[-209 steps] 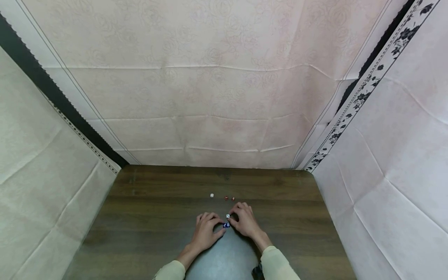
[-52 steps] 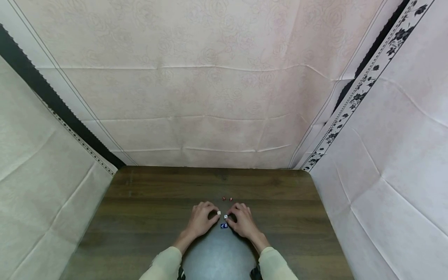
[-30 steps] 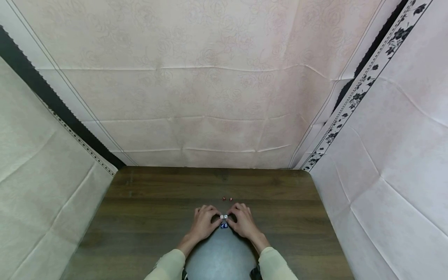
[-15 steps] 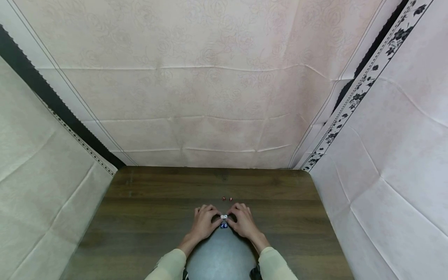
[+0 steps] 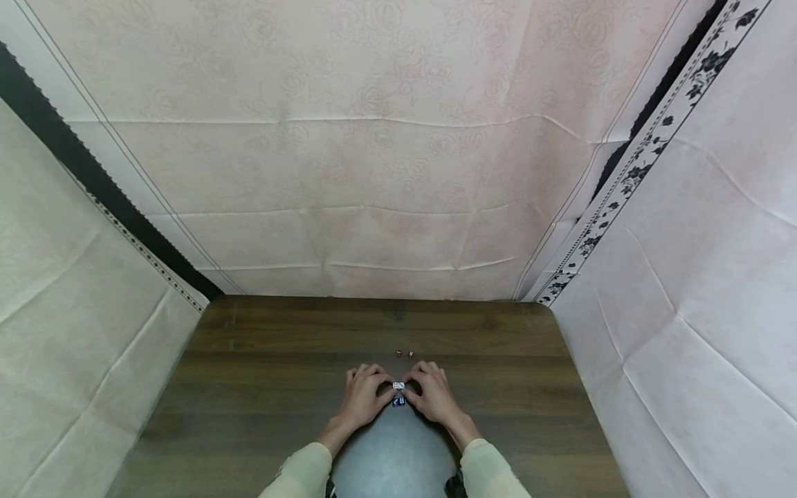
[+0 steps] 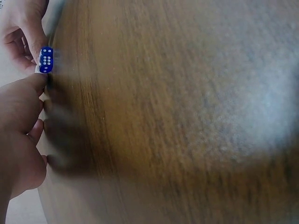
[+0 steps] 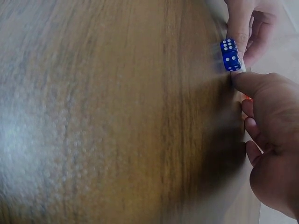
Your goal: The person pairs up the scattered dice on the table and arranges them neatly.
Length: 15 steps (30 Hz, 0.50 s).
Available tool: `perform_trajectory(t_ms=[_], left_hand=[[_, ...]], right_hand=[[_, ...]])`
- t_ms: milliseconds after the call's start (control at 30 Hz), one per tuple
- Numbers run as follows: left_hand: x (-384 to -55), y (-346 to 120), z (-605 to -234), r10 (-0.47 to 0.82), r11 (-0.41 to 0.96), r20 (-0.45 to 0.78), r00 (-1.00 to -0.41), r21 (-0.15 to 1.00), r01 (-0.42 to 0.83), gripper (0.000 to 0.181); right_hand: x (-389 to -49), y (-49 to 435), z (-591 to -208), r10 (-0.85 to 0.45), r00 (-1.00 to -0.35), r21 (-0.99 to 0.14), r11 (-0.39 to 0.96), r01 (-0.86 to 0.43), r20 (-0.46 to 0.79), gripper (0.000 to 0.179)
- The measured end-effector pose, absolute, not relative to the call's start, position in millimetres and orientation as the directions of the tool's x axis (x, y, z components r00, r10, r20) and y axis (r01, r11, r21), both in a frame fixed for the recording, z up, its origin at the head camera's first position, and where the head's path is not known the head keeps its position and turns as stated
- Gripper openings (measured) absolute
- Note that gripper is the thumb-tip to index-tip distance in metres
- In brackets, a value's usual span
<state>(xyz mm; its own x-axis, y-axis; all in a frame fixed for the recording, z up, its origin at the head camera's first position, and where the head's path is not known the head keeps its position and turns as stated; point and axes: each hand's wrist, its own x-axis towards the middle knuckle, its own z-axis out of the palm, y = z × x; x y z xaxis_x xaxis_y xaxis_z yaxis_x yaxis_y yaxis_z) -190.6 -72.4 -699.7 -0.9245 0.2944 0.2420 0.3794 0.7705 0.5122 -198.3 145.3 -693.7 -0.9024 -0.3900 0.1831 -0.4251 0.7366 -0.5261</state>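
Two white dice sit side by side between my hands in the head view. My left hand pinches the left die between thumb and fingers, and my right hand does the same with the right one. Just nearer to me stand two blue dice with white pips, pressed together. Both wrist views show these blue dice close up, by the thumb tips; the white dice are mostly hidden behind them and the thumbs.
Farther back on the wooden table, two small red dice lie a little apart. A pale cloth hangs behind the table, with more cloth on both sides. A glossy light patch shows on the table's near part.
My left hand left the blue dice, took the white die from the back left and brought it toward me, against the other white die. Over the last half second, both hands barely move.
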Motion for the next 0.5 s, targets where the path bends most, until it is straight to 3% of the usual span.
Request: perform_trajectory(t_ms=[500], left_hand=[[-189.7, -72.3, -697.9, 0.293, 0.763, 0.251, -0.923, 0.52, 0.384, 0.013]], right_hand=[[-198.2, 145.7, -694.3, -0.396, -0.893, -0.535, 0.717, -0.447, 0.215, 0.013]])
